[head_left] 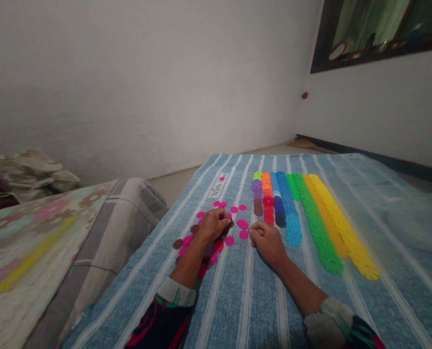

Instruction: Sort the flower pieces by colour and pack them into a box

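Note:
Loose pink and dark red flower-shaped discs (242, 224) lie scattered on a blue striped cloth (238, 291). My left hand (213, 224) rests among them with its fingers curled over a dark disc at its fingertips. My right hand (267, 238) sits just to the right, fingers closed in a loose fist, its thumb side close to a pink disc (243, 234). What the right hand holds, if anything, is hidden.
Sorted rows of discs lie beyond the hands: purple and dark red (257, 194), orange and red (267, 198), blue (288, 213), green (316, 225), yellow (343, 228). A folded grey blanket (121, 218) borders the cloth's left edge. White walls stand behind.

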Demonstrator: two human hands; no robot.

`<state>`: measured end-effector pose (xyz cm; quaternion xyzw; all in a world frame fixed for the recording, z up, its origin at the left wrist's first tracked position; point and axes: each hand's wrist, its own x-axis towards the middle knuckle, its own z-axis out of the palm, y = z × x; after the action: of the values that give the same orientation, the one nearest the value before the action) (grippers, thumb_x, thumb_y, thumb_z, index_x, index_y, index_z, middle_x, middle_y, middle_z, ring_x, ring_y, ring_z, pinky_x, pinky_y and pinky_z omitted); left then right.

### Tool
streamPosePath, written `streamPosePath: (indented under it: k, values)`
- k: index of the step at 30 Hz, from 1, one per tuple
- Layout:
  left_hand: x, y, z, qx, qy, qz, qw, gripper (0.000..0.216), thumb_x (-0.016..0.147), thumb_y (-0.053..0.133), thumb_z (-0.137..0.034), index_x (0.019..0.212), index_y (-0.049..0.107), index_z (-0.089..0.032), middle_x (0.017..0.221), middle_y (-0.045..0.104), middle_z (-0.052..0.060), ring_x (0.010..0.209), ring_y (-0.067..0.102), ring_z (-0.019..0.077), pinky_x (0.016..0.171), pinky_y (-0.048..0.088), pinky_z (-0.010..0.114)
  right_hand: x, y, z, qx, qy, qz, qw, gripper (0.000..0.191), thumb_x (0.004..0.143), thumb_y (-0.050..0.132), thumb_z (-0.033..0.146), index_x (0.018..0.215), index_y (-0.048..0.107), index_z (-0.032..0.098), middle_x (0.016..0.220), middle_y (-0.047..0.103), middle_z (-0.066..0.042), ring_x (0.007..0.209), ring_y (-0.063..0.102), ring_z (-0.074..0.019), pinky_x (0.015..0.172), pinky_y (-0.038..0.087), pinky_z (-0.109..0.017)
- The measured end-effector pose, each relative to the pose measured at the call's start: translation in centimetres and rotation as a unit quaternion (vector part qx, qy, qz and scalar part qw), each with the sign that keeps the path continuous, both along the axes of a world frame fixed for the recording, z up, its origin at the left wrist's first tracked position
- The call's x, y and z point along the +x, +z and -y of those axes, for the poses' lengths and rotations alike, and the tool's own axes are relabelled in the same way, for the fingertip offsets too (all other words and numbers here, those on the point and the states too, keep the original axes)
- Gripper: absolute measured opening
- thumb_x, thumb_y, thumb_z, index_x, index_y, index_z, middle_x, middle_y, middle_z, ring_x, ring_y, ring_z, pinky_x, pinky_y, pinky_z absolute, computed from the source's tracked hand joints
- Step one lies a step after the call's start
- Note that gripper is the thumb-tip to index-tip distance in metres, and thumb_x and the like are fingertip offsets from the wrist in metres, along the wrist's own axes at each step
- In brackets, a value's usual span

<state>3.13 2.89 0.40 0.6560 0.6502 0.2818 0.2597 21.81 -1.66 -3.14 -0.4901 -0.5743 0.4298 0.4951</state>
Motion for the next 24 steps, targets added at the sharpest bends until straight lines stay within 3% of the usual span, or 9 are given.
streamPosePath:
  k: [11, 16, 24]
  values:
    - [0.43, 0.41, 0.51, 0.057, -0.029, -0.202, 0.977, 0.015, 0.078, 0.060, -0.029, 0.073, 0.069, -0.018, 0.072, 0.068, 0.002, 0.070, 0.059, 0.0154, 0.063, 0.037, 0.025, 0.06, 0.06, -0.01, 0.004, 0.003, 0.012, 1.000, 0.016, 0.077, 0.053, 0.032, 0.067, 0.056, 0.020, 0.047, 0.050, 0.006, 0.045, 0.049, -0.0122, 0.048, 0.035, -0.023]
    - [0.70, 0.92, 0.92, 0.053, -0.055, -0.234, 0.969, 0.014, 0.077, 0.061, -0.027, 0.078, 0.071, -0.018, 0.083, 0.069, 0.005, 0.078, 0.061, 0.0175, 0.067, 0.038, 0.026, 0.05, 0.10, 0.01, 0.009, 0.004, 0.016, 1.000, 0.017, 0.077, 0.053, 0.033, 0.066, 0.055, 0.020, 0.048, 0.051, 0.005, 0.045, 0.048, -0.0119, 0.048, 0.034, -0.023]
    - [1.09, 0.88, 0.87, 0.056, -0.064, -0.233, 0.969, 0.012, 0.075, 0.059, -0.021, 0.068, 0.068, -0.017, 0.069, 0.066, 0.002, 0.067, 0.057, 0.0143, 0.061, 0.034, 0.025, 0.05, 0.00, -0.07, 0.011, 0.001, 0.019, 1.000, 0.017, 0.077, 0.053, 0.032, 0.066, 0.055, 0.020, 0.047, 0.050, 0.006, 0.045, 0.049, -0.0119, 0.048, 0.035, -0.022]
